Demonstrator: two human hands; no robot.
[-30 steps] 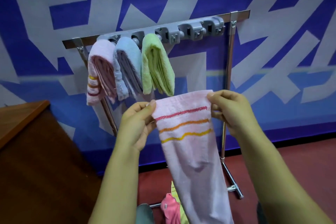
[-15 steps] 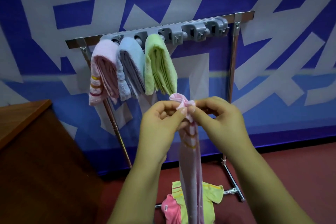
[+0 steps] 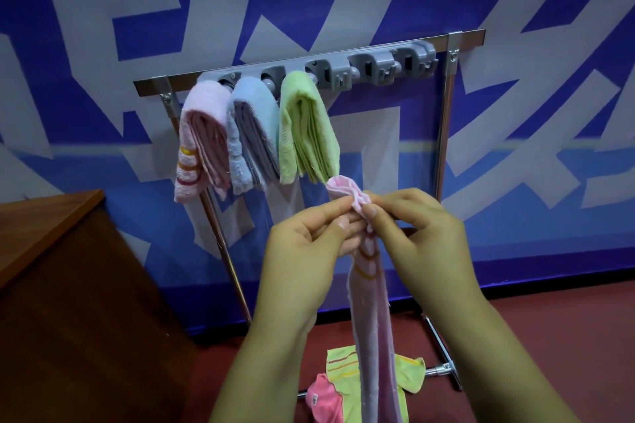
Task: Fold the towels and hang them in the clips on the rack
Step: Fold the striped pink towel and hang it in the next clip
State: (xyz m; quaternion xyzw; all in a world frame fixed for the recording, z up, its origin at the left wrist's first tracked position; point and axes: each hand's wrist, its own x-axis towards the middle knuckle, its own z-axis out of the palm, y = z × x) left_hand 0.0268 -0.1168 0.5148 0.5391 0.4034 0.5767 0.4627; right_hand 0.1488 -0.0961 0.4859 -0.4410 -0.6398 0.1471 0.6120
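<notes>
Pink striped towel (image 3: 369,312) hangs bunched lengthwise in front of the rack (image 3: 443,134), its top pinched by both hands: left hand (image 3: 309,247) and right hand (image 3: 422,233). Three folded towels (image 3: 256,134) hang in the left clips; two more (image 3: 347,385) lie on the floor.

Dark red floor (image 3: 549,336) along the blue-and-white wall, metal rack's foot bar (image 3: 441,369) resting on it at near right, yellow-green towel (image 3: 347,374) lying crumpled on the floor beside the foot, bright pink towel (image 3: 324,402) overlapping its near left edge, brown wooden cabinet (image 3: 68,302) standing at left
</notes>
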